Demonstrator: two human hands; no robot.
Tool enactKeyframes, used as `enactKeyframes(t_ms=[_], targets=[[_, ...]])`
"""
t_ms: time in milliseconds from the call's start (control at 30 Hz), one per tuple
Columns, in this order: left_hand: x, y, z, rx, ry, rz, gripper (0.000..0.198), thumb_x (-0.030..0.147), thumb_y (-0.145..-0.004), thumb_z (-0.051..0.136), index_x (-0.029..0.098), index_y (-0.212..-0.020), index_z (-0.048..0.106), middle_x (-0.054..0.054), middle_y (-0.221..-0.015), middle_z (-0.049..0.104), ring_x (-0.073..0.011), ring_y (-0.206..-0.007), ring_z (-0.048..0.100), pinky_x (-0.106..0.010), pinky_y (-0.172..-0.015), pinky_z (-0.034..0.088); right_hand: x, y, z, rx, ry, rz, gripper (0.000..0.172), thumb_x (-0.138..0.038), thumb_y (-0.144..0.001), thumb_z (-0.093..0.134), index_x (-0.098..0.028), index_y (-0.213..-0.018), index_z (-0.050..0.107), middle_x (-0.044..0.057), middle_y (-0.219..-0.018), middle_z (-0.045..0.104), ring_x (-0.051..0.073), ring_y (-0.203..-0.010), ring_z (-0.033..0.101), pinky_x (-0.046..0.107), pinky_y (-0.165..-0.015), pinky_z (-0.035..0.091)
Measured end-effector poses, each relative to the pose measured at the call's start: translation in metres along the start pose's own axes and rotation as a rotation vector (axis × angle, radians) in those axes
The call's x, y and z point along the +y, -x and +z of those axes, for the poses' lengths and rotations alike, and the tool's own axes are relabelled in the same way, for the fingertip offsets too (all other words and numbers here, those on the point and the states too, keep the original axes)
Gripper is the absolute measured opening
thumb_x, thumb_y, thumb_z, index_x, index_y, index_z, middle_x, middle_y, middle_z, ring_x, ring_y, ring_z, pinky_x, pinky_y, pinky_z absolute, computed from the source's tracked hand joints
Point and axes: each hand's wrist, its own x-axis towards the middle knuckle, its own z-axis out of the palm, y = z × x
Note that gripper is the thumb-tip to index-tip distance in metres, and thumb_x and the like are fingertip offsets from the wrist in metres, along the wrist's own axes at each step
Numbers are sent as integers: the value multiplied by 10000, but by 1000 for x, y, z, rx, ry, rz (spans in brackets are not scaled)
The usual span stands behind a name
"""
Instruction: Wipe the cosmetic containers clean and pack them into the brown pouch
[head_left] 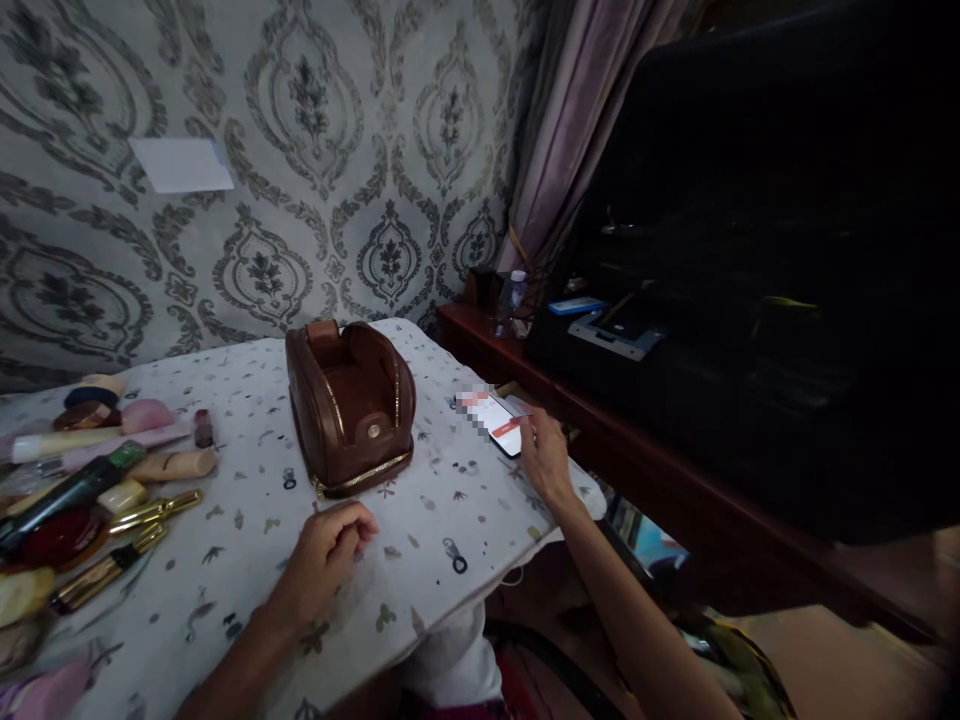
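A smartphone (493, 420) with a lit white and orange screen lies on the patterned white cloth (420, 570). My right hand (546, 452) is at its near end, a fingertip on or just above the screen and no grip around the phone. Loosely curled fingers close my left hand (330, 550), which rests on the cloth and holds nothing that I can see. Just beyond that hand stands a brown cosmetic bag (351, 415), its gold zip undone and its top gaping. The inside that shows is brown lining; its bottom is hidden.
Makeup items, among them a pink sponge (147, 415), a dark green tube (75, 497) and a gold lipstick tube (157, 510), crowd the left side. A dark red wooden desk (480, 330) adjoins on the right, with a small bottle (516, 290) and a large black screen (750, 250).
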Motion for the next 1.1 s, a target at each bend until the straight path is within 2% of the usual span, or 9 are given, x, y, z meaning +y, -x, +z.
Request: enactKeyframes(t_ms=[567, 800, 1100], targets=[[3, -1, -2, 5, -16, 15, 225, 268, -787, 417, 195, -697, 610, -16, -647, 622, -164, -625, 567, -259, -609, 436, 1, 1, 1, -38, -26, 49, 461, -444, -957, 306, -167, -1167, 609, 127, -908, 678, 286, -869, 556, 435, -820, 429], [3, -1, -2, 16, -12, 23, 212, 246, -779, 421, 195, -691, 607, -10, -642, 617, -164, -621, 564, -260, -607, 434, -3, 1, 0, 4, -40, 65, 458, -452, -943, 324, -168, -1129, 631, 130, -901, 669, 286, -868, 564, 433, -812, 433], [2, -1, -2, 13, -27, 26, 228, 249, -797, 409, 191, -704, 609, -11, -645, 610, -163, -627, 566, -260, -609, 436, -4, 1, -2, 1, -50, 96, 494, -458, -929, 314, -144, -1146, 627, 161, -998, 676, 298, -926, 582, 441, -847, 438]])
